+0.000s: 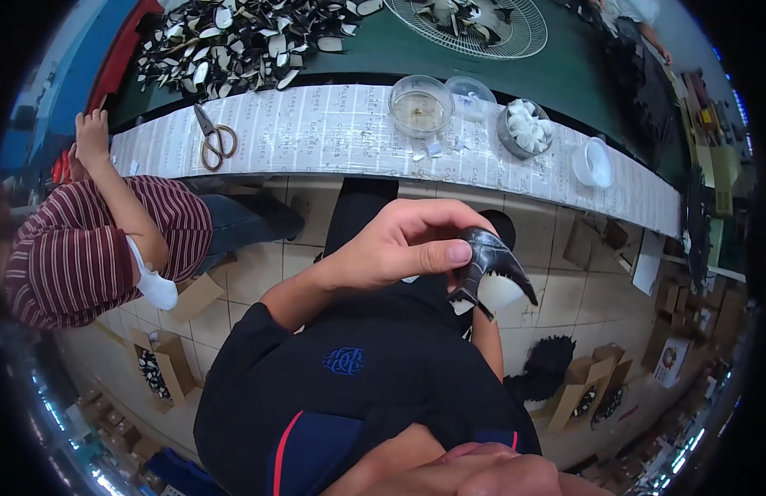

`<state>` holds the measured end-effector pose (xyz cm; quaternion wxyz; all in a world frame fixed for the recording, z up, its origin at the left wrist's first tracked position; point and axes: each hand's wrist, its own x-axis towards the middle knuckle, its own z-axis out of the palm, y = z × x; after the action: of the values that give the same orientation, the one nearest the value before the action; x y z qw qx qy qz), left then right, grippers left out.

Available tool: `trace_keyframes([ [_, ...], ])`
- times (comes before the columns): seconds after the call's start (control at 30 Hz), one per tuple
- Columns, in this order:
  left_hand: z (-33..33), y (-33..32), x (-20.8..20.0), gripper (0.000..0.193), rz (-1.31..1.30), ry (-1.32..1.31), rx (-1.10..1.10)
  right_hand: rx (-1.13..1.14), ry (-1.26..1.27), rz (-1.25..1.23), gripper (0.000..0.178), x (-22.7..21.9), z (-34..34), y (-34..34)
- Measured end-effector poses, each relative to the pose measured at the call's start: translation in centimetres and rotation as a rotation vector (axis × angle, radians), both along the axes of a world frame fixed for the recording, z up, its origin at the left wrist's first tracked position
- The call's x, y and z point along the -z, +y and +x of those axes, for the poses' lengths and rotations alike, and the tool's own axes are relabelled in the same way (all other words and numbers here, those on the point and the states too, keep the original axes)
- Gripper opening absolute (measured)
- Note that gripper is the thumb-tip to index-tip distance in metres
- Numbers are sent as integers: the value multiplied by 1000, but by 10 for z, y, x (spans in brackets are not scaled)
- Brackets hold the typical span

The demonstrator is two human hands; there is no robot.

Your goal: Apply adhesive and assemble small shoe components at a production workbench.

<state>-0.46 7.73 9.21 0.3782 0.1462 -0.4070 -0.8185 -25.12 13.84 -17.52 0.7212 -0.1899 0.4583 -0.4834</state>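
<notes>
My left hand (408, 244) is closed on a shiny black shoe upper (488, 255), its thumb and fingers pinching the upper's left side in front of my chest. The piece is curved, with a crease pattern and a jagged lower edge. A rounded white patch (500, 292) shows under that edge; whether it is lining or a separate pad, I cannot tell. My right forearm (487, 345) rises behind the upper, which hides the right hand and its fingers. Both arms are held off the bench, over the floor.
Along the white-covered ledge (317, 132) lie scissors (216, 139), a clear dish (421, 107), a metal bowl of white cotton balls (526, 131) and a plastic cup (594, 163). Beyond are piled black shoe pieces (234, 50) and a wire basket (523, 33). A striped-shirted person (102, 252) stands left.
</notes>
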Motion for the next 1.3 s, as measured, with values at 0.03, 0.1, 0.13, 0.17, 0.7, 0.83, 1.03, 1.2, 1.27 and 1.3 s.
trace_keyframes([
  [0.03,-3,1,1,36,5,-2,13,25,-23,9,24,1,0,-2],
  [0.1,-2,3,0,36,52,3,46,43,-45,25,24,2,-1,-7],
  [0.13,1,3,-1,37,97,6,66,22,-20,21,24,3,-1,-7],
  [0.17,3,4,-1,37,102,7,58,-1,5,16,25,3,-1,-8],
  [0.7,20,1,4,48,13,81,113,-50,94,17,26,6,8,-8],
  [0.83,19,0,1,48,-48,88,118,-62,111,10,26,7,4,-7],
  [1.03,24,-1,-2,45,-138,76,88,-103,105,18,25,7,9,-8],
  [1.2,18,-8,4,39,-323,108,101,-44,379,-8,24,46,2,4],
  [1.27,20,-8,3,38,-328,85,142,-90,409,-22,25,46,1,2],
  [1.3,19,-8,4,36,-333,78,142,-86,410,-18,25,44,1,2],
])
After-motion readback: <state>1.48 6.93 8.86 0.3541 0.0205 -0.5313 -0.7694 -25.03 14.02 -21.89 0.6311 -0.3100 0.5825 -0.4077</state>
